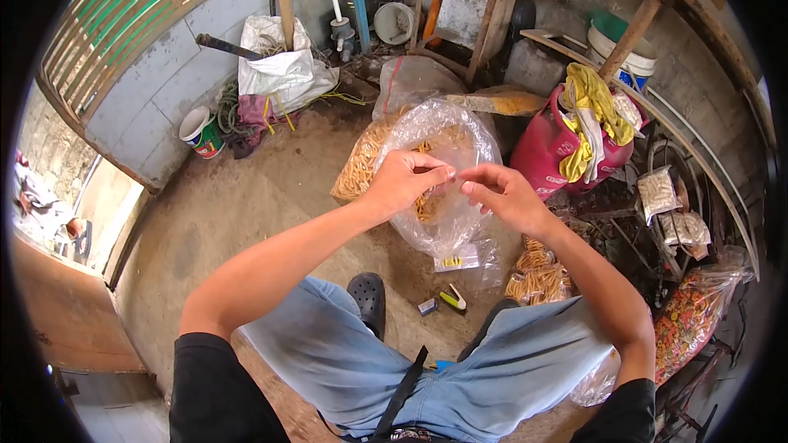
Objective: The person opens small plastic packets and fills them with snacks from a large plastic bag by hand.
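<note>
Fingers of the left hand (408,180), in the head view, meet in a pinch of thumb and forefinger; those of the right hand (502,197) curl inward facing them, thumb and forefinger slightly apart, the two sets of tips near each other but not visibly touching. The large, clear, crinkled plastic bag (453,226) lies beneath and beyond the fingers, its wide mouth open upward, an oval whose long axis runs from past the fingertips back toward the body. Thin golden-brown stick-shaped pieces (423,207) inside it show mostly under the left fingers, the nearer hand to them. Past the left fingers leans a stick-filled clear plastic bag (353,168). Closer to the body than the fingers lie a small white-and-yellow label (454,262) under clear film, a small blue-and-white box (428,307) and a lime-green and black hand tool (451,301), perhaps a stapler.

Whether any thin film sits between the tips cannot be told, since the clear plastic behind would hide its edges. The left hand and wrist cover part of the large bag's rim; its underside is out of sight.
</note>
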Tool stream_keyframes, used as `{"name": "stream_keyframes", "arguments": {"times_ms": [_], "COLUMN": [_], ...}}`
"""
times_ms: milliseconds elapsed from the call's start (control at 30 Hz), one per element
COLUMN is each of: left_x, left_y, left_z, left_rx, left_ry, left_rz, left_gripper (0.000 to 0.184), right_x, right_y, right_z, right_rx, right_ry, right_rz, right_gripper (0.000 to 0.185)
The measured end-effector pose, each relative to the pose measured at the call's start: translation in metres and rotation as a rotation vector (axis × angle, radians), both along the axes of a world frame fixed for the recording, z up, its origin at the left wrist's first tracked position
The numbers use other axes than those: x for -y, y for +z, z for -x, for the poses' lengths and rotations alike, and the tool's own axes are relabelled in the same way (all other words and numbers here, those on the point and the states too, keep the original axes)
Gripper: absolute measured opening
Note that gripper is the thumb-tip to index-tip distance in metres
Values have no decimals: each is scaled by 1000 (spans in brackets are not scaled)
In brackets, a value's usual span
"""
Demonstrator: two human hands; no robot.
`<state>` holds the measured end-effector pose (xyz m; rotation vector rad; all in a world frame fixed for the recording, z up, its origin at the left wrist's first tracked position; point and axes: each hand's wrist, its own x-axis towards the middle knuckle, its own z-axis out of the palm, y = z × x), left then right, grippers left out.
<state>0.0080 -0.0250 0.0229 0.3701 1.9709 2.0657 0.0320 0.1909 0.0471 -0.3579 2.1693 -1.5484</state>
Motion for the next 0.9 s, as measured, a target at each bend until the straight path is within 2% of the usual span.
{"name": "stream_keyframes", "arguments": {"times_ms": [67, 100, 167, 200, 267, 400, 467, 600, 700, 767, 900], "left_x": [2, 2, 1, 0, -2, -3, 0, -1, -4, -6, -5], "left_y": [2, 3, 5, 10, 17, 8, 6, 0, -4, -12, -10], "left_z": [0, -1, -2, -4, -9, -7, -3, -5, -8, -7, -1], "left_rx": [-8, -7, -6, -6, -164, -177, -608, -667, -579, -511, -457], "left_ry": [-65, -66, -84, -86, -88, -190, -308, -420, -490, -456, -472], "left_rz": [108, 106, 261, 261, 443, 450, 674, 690, 668, 501, 482], "left_gripper": [20, 20, 22, 22, 25, 28, 30, 24, 15, 13, 13], "right_x": [1, 2, 3, 2, -1, -5, -6, -7, -5, -3, -1], "right_y": [-3, -2, 1, 1, -2, -15, -10, -13, -11, -11, -10], "right_z": [2, 1, 0, 0, 1, 2, 1, -2, -6, -6, -6], "right_rx": [-270, -269, -345, -345, -323, -231, -236, -201, -159, -249, -359], "right_ry": [-124, -124, -172, -174, -92, -73, -76, -32, -15, -44, -89], "right_rz": [28, 27, 36, 35, -58, 42, -38, -58, -118, -124, -119], "right_gripper": [28, 28, 28, 28, 27, 25, 25, 24, 24, 21, 20]}}
